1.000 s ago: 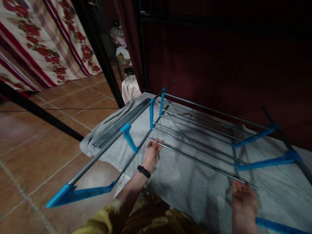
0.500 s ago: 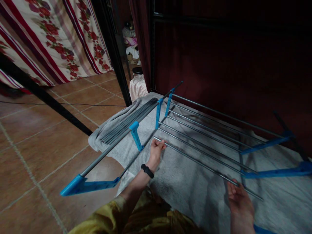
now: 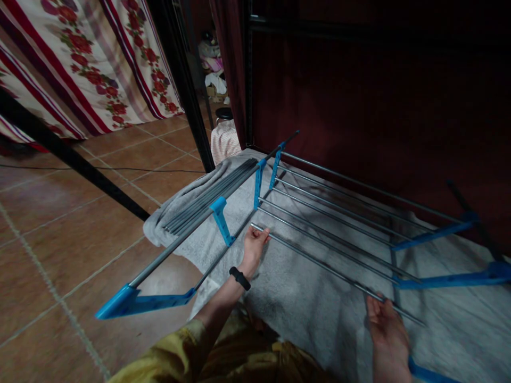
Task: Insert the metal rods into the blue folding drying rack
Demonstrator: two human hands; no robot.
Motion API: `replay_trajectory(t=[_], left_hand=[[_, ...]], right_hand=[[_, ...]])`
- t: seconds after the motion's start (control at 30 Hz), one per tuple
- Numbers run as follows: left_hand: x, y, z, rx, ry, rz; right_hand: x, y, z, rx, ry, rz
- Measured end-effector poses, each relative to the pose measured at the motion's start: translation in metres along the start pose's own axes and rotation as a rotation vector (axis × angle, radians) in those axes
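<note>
A thin grey metal rod (image 3: 315, 259) runs slantwise between my two hands. Near its far left end, my left hand (image 3: 255, 246) pinches it between thumb and fingers; a black band circles that wrist. Toward the other end, my right hand (image 3: 386, 324) grips the same rod with the palm turned up. Beyond the rod lies a partly assembled drying rack, where several metal rods (image 3: 331, 226) span blue plastic brackets (image 3: 259, 183). One blue bracket (image 3: 221, 221) close to my left hand stands on the left side frame, with no crossbar joined to it.
A bundle of loose rods (image 3: 211, 197) lies on the grey blanket (image 3: 303, 308) under the rack. A blue corner piece (image 3: 143, 303) juts out over the tiled floor (image 3: 43, 255). Black posts (image 3: 183, 80) rise at the left, and a dark red panel (image 3: 359, 106) stands behind.
Both hands and the rod have shifted very slightly left. My hold on the rod looks the same, and the rack stays as it was.
</note>
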State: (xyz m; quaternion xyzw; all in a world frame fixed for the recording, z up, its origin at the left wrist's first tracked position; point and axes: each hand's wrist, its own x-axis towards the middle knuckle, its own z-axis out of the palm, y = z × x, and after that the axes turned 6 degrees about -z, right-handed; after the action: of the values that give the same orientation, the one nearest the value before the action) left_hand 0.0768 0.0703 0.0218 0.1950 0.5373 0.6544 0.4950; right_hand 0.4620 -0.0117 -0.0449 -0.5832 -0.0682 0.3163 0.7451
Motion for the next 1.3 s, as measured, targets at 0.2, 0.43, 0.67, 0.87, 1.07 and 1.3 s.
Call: replay_trajectory(t=[0.2,0.43,0.67,0.87,1.07,1.3], left_hand=[[0.002,-0.002,-0.006,0.007,0.061,0.000],[0.005,-0.002,-0.015,0.062,0.094,-0.023],[0.008,0.005,-0.030,-0.087,0.135,-0.121],[0.021,0.012,-0.030,-0.164,0.121,-0.163],[0.011,0.021,-0.024,-0.177,0.090,-0.254],[0.012,0.027,-0.025,-0.178,0.089,-0.382]], right_hand=[[-0.004,0.002,-0.002,-0.087,-0.082,-0.004],[-0.002,0.004,-0.001,-0.041,-0.095,0.012],[0.003,-0.005,0.004,0.127,0.015,-0.001],[0.003,-0.034,0.021,0.233,-0.010,-0.092],[0.002,-0.063,0.039,0.259,-0.113,-0.169],[0.000,-0.086,0.059,0.243,-0.178,-0.220]])
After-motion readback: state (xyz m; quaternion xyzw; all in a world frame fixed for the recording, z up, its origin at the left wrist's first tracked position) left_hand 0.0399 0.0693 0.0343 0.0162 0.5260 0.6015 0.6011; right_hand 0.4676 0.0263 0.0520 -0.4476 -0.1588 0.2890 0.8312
